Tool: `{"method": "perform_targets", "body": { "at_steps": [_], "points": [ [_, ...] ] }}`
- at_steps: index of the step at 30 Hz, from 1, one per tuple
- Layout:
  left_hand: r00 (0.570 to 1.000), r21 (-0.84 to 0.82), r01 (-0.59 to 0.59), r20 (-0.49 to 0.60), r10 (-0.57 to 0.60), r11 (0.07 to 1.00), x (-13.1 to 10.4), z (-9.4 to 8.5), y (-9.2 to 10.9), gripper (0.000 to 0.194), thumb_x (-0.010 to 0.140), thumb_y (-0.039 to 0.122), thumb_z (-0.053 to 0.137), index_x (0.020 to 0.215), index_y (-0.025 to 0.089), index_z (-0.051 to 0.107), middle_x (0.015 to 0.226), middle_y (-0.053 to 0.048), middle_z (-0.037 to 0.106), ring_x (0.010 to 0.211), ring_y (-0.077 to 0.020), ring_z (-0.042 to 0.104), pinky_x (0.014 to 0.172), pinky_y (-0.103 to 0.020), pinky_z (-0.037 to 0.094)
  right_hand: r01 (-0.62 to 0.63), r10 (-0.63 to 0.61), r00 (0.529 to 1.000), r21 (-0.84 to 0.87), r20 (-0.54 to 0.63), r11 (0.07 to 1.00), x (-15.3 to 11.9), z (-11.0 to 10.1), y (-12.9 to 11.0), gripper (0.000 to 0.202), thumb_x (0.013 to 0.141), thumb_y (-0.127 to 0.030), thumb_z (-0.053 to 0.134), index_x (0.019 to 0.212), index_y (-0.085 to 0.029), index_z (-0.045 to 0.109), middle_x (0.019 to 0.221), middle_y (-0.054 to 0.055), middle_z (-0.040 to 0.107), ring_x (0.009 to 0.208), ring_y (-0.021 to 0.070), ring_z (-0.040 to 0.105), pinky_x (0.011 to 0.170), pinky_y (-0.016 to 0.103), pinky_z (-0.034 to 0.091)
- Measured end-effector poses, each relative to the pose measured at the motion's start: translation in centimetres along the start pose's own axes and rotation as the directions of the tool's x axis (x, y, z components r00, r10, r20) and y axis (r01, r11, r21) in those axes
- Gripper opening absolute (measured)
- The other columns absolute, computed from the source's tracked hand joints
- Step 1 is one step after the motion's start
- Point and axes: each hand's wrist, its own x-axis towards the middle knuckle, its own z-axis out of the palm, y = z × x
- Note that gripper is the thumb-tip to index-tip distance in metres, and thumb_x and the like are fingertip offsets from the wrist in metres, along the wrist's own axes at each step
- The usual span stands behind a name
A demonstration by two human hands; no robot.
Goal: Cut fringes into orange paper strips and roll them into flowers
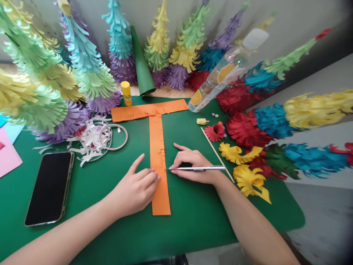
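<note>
An orange paper strip (158, 132) lies lengthwise before me, with short slits along the upper part of its right edge. My left hand (139, 187) rests on its left side, bent fingertips pressing it down and one finger stretched forward. A slim silver craft knife (198, 168) is pinched in my right hand (193, 163), its thin tip touching the strip's right edge. Above, a second orange strip (127, 112) lies crosswise, also slit along its lower edge; the two meet in a T shape.
Fringed paper cones (93, 73) line the back and right of the green table (124, 235). A phone (49, 187), paper scraps (92, 136), a tape ring (127, 137), a glue stick (126, 94), a bottle (220, 77), a thin stick (217, 154) and yellow fringed pieces (248, 180) lie or stand around.
</note>
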Motion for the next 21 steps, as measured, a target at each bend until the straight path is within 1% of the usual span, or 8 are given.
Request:
{"method": "perform_targets", "body": {
  "at_steps": [3,7,12,13,15,18,19,21],
  "points": [
    [1.0,-0.007,-0.001,-0.007,0.001,1.0,0.0,0.0,0.0,0.022,0.088,0.012,0.049,0.102,0.012,0.066,0.091,-0.006,0.069,0.089,-0.0171,0.065,0.118,-0.055,0.018,0.008,-0.008,1.0,0.001,-0.002,1.0,0.1,0.3,0.0,0.003,0.082,-0.02,0.066,0.079,-0.019,0.066,0.072,-0.002,0.071,0.066,0.0121,0.067,0.112,0.051,0.032],
    [1.0,-0.003,-0.006,-0.009,0.006,1.0,0.1,0.0,0.0,0.022,0.086,0.012,0.053,0.104,0.011,0.065,0.092,-0.006,0.069,0.09,-0.0176,0.065,0.118,-0.055,0.019,0.016,-0.016,1.0,-0.012,-0.012,1.0,0.2,0.6,-0.1,0.001,0.082,-0.02,0.066,0.082,-0.02,0.067,0.074,-0.001,0.072,0.068,0.0127,0.067,0.112,0.052,0.032],
    [1.0,0.026,-0.015,-0.009,0.016,1.0,-0.1,0.1,0.0,0.024,0.089,0.013,0.049,0.104,0.014,0.067,0.093,-0.005,0.07,0.095,-0.0182,0.065,0.118,-0.055,0.016,0.017,-0.017,0.999,-0.005,-0.027,1.0,0.2,0.5,-0.2,0.001,0.082,-0.02,0.067,0.081,-0.02,0.067,0.074,-0.001,0.072,0.067,0.0126,0.067,0.112,0.052,0.032],
    [1.0,0.025,-0.011,-0.008,0.012,1.0,-0.1,0.1,0.0,0.024,0.09,0.016,0.049,0.105,0.014,0.067,0.095,-0.006,0.07,0.097,-0.019,0.065,0.119,-0.055,0.015,0.016,-0.016,0.999,0.008,-0.044,1.0,0.1,0.5,-0.1,0.001,0.081,-0.02,0.067,0.08,-0.02,0.067,0.074,-0.001,0.072,0.067,0.0126,0.067,0.112,0.052,0.033],
    [1.0,0.012,0.006,0.009,-0.006,1.0,-0.2,0.1,-0.1,0.027,0.091,0.025,0.049,0.109,0.012,0.066,0.101,-0.007,0.07,0.104,-0.0217,0.063,0.119,-0.055,0.013,0.018,-0.011,0.995,0.061,-0.102,0.998,0.1,0.5,0.0,0.002,0.08,-0.019,0.069,0.079,-0.02,0.066,0.074,-0.001,0.073,0.068,0.0132,0.068,0.109,0.05,0.039],
    [0.998,-0.006,0.024,0.053,-0.023,1.0,-0.3,0.0,-0.2,0.039,0.092,0.036,0.048,0.118,0.01,0.062,0.11,-0.011,0.068,0.114,-0.026,0.058,0.118,-0.057,0.012,0.014,0.013,0.981,0.137,-0.196,0.991,0.0,0.7,0.3,0.004,0.078,-0.019,0.07,0.079,-0.02,0.066,0.075,0.0,0.073,0.073,0.0149,0.07,0.101,0.045,0.05],
    [0.998,-0.005,0.023,0.064,-0.023,1.0,-0.4,-0.1,-0.3,0.041,0.092,0.037,0.048,0.12,0.009,0.061,0.112,-0.012,0.068,0.115,-0.0269,0.057,0.118,-0.057,0.012,0.015,0.017,0.977,0.148,-0.211,0.989,0.1,0.8,0.4,0.005,0.078,-0.019,0.07,0.079,-0.02,0.066,0.075,0.0,0.074,0.074,0.0153,0.07,0.099,0.044,0.051],
    [0.996,0.003,0.018,0.082,-0.018,1.0,-0.4,-0.1,-0.3,0.044,0.092,0.038,0.048,0.122,0.008,0.059,0.116,-0.014,0.066,0.117,-0.0283,0.056,0.117,-0.058,0.014,0.02,0.009,0.98,0.141,-0.2,0.99,0.1,1.1,0.5,0.006,0.077,-0.019,0.071,0.079,-0.02,0.065,0.075,0.0,0.074,0.074,0.0156,0.07,0.099,0.044,0.051]
  ]
}}
